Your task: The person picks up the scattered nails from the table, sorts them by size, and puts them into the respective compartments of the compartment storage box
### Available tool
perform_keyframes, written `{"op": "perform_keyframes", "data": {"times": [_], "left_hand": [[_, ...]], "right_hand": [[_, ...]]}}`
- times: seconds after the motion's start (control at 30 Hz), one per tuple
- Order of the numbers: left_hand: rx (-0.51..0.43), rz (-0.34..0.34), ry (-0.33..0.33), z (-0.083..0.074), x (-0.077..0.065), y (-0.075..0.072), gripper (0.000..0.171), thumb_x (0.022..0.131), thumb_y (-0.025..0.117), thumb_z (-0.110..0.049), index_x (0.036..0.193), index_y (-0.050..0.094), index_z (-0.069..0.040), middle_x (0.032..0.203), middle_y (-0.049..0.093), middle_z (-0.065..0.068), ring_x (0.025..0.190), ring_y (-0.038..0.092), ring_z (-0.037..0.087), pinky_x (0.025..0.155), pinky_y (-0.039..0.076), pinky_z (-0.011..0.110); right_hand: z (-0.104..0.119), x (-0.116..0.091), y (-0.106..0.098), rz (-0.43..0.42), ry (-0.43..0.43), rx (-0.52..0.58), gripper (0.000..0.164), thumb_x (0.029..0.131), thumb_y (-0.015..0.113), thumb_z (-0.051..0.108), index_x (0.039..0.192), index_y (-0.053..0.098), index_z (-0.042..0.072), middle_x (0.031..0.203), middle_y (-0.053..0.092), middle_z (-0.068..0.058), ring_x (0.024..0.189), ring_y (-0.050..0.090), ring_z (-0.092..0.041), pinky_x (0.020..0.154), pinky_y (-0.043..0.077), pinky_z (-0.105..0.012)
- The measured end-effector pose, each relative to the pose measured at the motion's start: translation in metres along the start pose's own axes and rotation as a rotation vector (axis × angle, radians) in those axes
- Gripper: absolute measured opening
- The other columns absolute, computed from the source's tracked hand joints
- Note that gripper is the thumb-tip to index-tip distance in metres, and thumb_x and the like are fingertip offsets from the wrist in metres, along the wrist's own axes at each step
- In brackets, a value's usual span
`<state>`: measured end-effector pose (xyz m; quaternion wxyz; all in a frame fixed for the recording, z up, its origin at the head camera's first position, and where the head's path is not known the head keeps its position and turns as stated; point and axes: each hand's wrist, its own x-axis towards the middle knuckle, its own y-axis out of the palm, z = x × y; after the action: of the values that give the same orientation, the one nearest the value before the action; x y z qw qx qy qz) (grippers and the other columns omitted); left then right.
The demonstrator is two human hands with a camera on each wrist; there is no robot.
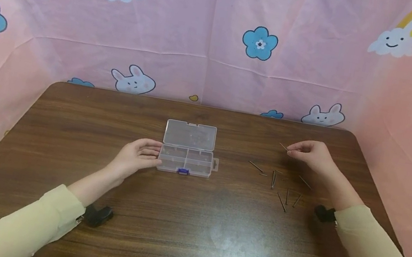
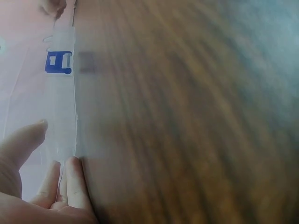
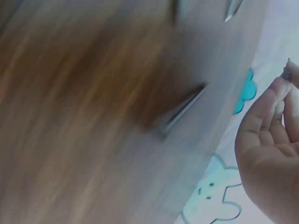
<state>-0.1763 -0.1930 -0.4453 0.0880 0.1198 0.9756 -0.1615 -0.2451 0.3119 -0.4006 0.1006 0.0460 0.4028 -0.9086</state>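
A clear plastic compartment box point(image 1: 183, 171) with a blue latch point(image 1: 183, 171) stands on the table, its lid point(image 1: 190, 135) raised at the back. My left hand point(image 1: 134, 157) rests against the left end of the box, fingers nearly straight along the wall and thumb over the front corner. In the left wrist view the fingertips point(image 2: 74, 175) touch the box wall, low by the table. My right hand point(image 1: 310, 155) pinches a thin metal nail point(image 1: 283, 146) between thumb and fingertips, raised above the table. Most of that nail is hidden by the fingers in the right wrist view.
Several loose nails point(image 1: 282, 201) lie scattered on the brown wooden table point(image 1: 187, 235), right of the box and in front of my right hand. A hanging tab point(image 1: 215, 164) sticks out from the box's right end. Patterned pink cloth point(image 1: 186, 28) stands around the table.
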Motion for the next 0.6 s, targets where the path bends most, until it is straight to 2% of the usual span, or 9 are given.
{"op": "perform_keyframes", "data": {"times": [0.1,0.2,0.4,0.6], "left_hand": [[-0.013,-0.001,0.000,-0.001,-0.001,0.000,0.059,0.098,0.076,-0.009,0.151,0.051,0.002,0.151,0.058,0.027,0.135,0.062,0.040,0.099,0.058,0.017],[-0.025,-0.001,0.008,-0.001,-0.002,0.001,0.059,0.098,0.076,-0.008,0.150,0.051,0.003,0.151,0.058,0.028,0.134,0.062,0.041,0.098,0.058,0.015],[-0.031,0.000,0.018,-0.001,-0.003,0.001,0.059,0.098,0.076,-0.008,0.150,0.051,0.003,0.151,0.058,0.028,0.135,0.062,0.042,0.098,0.058,0.015],[-0.020,-0.004,0.021,-0.001,-0.003,0.001,0.059,0.098,0.076,-0.009,0.150,0.051,0.003,0.151,0.058,0.028,0.135,0.061,0.042,0.099,0.057,0.015]], "right_hand": [[0.011,0.002,0.006,0.021,-0.006,0.063,0.037,0.102,0.073,0.027,0.124,0.075,-0.002,0.121,0.078,-0.010,0.098,0.062,0.001,0.085,0.051,-0.015],[0.022,0.003,0.013,0.042,-0.023,0.115,0.036,0.102,0.074,0.025,0.125,0.075,-0.003,0.122,0.078,-0.008,0.098,0.063,0.002,0.089,0.052,-0.018],[0.046,0.007,0.028,0.081,-0.053,0.155,0.034,0.101,0.074,0.024,0.123,0.076,0.000,0.121,0.078,-0.010,0.111,0.063,-0.009,0.102,0.052,-0.034],[0.066,0.013,0.042,0.115,-0.087,0.189,0.030,0.100,0.074,0.021,0.121,0.077,0.000,0.117,0.079,-0.011,0.123,0.065,-0.028,0.108,0.052,-0.044]]}}
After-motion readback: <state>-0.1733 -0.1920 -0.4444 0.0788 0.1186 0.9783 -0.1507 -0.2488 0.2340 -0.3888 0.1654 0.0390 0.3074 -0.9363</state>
